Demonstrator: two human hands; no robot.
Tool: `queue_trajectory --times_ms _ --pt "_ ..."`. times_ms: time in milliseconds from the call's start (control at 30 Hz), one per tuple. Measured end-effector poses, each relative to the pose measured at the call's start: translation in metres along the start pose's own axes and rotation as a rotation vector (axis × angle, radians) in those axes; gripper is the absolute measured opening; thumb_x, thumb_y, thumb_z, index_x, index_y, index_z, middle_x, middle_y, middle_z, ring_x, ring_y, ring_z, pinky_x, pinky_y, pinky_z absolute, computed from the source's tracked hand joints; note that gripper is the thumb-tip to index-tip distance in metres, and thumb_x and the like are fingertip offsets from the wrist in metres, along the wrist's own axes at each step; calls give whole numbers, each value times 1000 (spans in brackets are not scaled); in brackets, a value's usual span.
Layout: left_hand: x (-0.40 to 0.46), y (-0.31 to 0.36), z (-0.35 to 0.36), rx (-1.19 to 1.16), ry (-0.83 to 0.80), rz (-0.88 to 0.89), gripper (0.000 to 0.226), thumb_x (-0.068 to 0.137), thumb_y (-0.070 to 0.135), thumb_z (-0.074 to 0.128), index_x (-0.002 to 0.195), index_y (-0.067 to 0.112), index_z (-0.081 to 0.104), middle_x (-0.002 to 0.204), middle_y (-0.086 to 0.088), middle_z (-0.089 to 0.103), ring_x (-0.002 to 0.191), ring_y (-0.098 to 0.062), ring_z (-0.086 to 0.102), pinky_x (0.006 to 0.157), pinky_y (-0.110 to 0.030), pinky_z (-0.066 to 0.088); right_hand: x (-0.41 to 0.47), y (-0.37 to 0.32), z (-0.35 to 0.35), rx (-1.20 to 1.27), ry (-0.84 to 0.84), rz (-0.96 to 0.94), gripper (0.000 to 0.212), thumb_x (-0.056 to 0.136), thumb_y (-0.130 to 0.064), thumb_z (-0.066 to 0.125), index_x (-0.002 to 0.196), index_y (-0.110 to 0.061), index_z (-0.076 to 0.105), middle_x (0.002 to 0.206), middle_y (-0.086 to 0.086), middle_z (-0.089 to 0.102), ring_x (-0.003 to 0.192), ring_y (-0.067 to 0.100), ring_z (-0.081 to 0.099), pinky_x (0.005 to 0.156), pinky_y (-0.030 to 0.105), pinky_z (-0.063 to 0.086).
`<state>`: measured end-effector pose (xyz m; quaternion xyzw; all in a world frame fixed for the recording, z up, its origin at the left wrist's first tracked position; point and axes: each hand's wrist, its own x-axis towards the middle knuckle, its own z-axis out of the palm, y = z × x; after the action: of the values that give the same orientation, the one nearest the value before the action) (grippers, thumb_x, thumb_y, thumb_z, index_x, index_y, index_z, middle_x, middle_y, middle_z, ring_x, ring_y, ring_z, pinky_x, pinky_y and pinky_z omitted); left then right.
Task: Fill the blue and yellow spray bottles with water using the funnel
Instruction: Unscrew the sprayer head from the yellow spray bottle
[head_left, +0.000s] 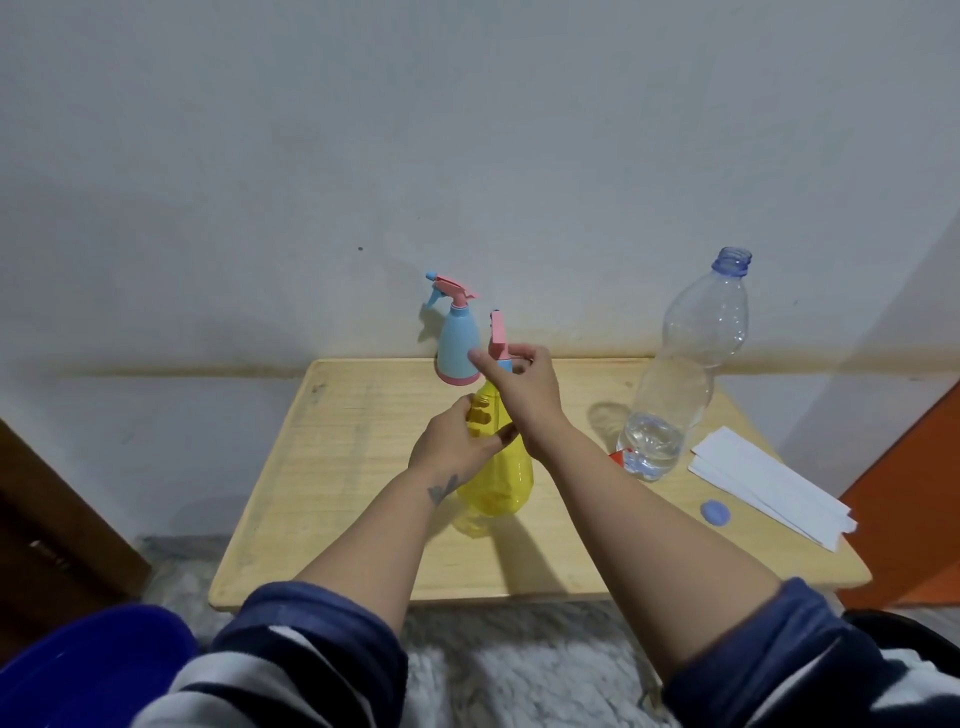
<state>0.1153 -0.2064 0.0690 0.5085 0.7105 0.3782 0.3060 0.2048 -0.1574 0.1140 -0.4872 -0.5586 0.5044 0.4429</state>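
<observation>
Left hand (452, 441) fingers wrap the yellow bottle (498, 478) mid-worktop (363, 467); right hand (524, 384) fingers pinch its sprayer top (500, 338). Blue bottle (458, 338) stands at 12 o'clock edge.

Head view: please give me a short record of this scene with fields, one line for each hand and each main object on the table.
left hand: grips the body of the yellow spray bottle
right hand: closed around the pink spray head at the yellow bottle's neck
blue spray bottle: upright at table's far edge, spray head on
clear water bottle: upright, uncapped, partly filled
blue cap: lies on the table
white papers: right of table
funnel: not clearly seen
</observation>
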Motion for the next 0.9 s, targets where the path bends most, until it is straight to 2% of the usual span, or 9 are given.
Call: queue_trajectory --times_ms 67,167,267,333,433,633,700,800,900 --pt "1 -1 0 41 7 3 56 70 55 70 118 31 55 108 10 65 99 -16 63 88 -40 53 3 0 -1 -62 38 -29 41 77 -25 78 106 -15 52 89 -6 59 82 10 59 72 24 50" --pt "1 -9 0 24 -7 1 63 70 53 72 125 32 52 113 11 63 105 -15 61 92 -40 51 12 -4 -4 -69 22 -53 36 77 -23 78 107 -13 62 100 1 65 93 16 61 84 32 52" --pt "-2 -22 1 2 -25 -21 60 73 43 77 126 29 52 114 11 61 108 -13 58 95 -36 48 20 -15 -9 -60 -12 -84 34 83 -24 72 113 -9 67 102 3 66 91 15 60 77 24 48" --pt "-3 -32 2 -7 -33 -34 59 72 40 79 123 30 53 116 11 61 110 -14 58 96 -36 48 28 -27 -14 -62 1 -133 23 87 -25 66 103 -9 71 97 2 67 87 14 60 75 25 45" --pt "-5 -39 4 -23 -30 -46 58 73 33 80 123 28 52 114 9 60 107 -15 57 91 -31 47 43 -55 -21 -35 34 -192 16 92 -30 58 82 -21 67 86 -3 67 77 15 63 82 37 52" --pt "-9 -44 9 -72 7 -34 57 76 27 79 124 25 50 112 8 56 103 -14 55 82 -24 40 67 -102 -41 35 39 -202 27 98 -28 50 105 -5 63 92 0 60 65 16 59 70 35 58" --pt "-10 -46 11 -91 21 -35 57 76 28 79 125 24 50 113 7 57 104 -15 55 83 -25 41 75 -89 -42 -56 41 -162 30 98 -29 50 104 -4 65 93 3 63 67 17 59 73 38 57" --pt "-11 -48 16 -107 32 -22 55 76 28 79 123 26 50 111 6 59 101 -14 57 79 -22 42 81 -47 -38 -206 69 -77 29 94 -30 53 89 -6 70 94 16 70 70 20 54 71 43 51" --pt "-10 -52 18 -122 34 -9 53 77 28 78 122 28 50 108 8 60 98 -12 58 72 -15 40 78 -2 -36 -362 26 22 29 92 -24 55 80 -2 69 65 10 57 71 22 46 55 30 33"
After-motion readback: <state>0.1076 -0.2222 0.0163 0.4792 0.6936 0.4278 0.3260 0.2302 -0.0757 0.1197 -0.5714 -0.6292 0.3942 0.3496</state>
